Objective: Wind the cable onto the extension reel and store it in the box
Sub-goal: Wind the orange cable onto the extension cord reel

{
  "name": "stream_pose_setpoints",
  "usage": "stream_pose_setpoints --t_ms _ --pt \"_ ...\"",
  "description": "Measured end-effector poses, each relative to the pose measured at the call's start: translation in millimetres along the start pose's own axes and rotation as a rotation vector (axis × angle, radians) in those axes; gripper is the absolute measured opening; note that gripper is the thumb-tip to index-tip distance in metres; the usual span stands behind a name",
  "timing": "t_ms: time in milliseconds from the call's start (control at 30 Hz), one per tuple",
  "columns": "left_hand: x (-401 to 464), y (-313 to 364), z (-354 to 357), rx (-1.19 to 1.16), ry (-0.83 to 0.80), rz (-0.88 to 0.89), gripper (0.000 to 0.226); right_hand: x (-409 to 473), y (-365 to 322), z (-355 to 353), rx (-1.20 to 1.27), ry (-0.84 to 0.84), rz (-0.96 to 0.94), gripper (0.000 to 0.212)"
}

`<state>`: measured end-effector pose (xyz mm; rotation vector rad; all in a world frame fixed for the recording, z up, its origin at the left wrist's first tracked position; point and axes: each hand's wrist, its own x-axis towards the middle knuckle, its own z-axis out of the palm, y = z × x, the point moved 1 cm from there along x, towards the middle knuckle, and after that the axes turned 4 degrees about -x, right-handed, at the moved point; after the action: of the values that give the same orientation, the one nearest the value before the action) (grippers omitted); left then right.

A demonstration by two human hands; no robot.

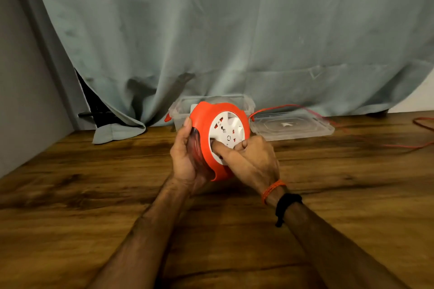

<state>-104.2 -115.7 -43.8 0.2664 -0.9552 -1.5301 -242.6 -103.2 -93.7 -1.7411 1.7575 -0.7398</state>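
— Nearest, what have you got?
— Two forearms reaching in over the wooden worktop (98,195). Left hand (185,159) cups the orange extension reel (206,124) from behind, fingers wrapped round its rim, holding it up on edge just above the worktop's middle.
— And the right?
— Right hand (253,159) curls against the white socket face, one finger pressed into it — orange thread and a black band on that wrist.
— Box?
— Clear box (178,110) sits open at the far edge behind the reel, its lid (293,126) flat beside it. Orange cable (399,146) trails toward the right edge.
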Motion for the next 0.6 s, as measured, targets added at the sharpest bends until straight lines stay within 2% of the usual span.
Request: stream_pose_setpoints --t_ms 33,67,100,133,167,233,333,367,500,600 --pt "0.0 0.4 -0.4 0.002 -0.012 -0.004 0.052 -1.2 -4.4 -2.8 -0.007 0.043 -0.034 0.043" --pt "-0.1 1.2 -0.9 -0.003 -0.018 -0.010 0.053 -6.1 -15.7 -10.4 0.020 0.183 -0.092 0.047" --pt "-0.4 2.1 -1.9 -0.018 -0.022 -0.019 0.056 -10.9 -31.6 -20.3 0.010 0.379 -0.174 0.062" --pt "-0.4 2.4 -2.9 -0.041 -0.024 -0.029 0.060 -15.9 -44.8 -30.0 -0.060 0.495 -0.226 0.073" --pt "-0.4 2.4 -4.3 -0.063 -0.029 -0.037 0.064 -20.9 -54.5 -38.1 -0.131 0.558 -0.275 0.074" --pt "-0.3 2.7 -6.5 -0.087 -0.042 -0.057 0.066 -27.3 -59.6 -53.0 -0.232 0.593 -0.345 0.058" --pt "-1.7 3.2 -7.0 -0.089 -0.050 -0.093 0.069 -31.4 -53.7 -69.3 -0.357 0.557 -0.468 0.029" --pt "-2.5 3.5 -6.8 -0.085 -0.050 -0.101 0.072 -31.3 -52.7 -72.1 -0.391 0.549 -0.513 0.029" --pt "-2.8 2.4 -7.0 -0.095 -0.098 -0.145 0.083 -29.8 -50.0 -72.8 -0.518 0.511 -0.587 0.059" --pt "-2.4 1.8 -8.4 -0.133 -0.181 -0.204 0.081 -26.1 -45.2 -70.2 -0.616 0.555 -0.652 0.066"
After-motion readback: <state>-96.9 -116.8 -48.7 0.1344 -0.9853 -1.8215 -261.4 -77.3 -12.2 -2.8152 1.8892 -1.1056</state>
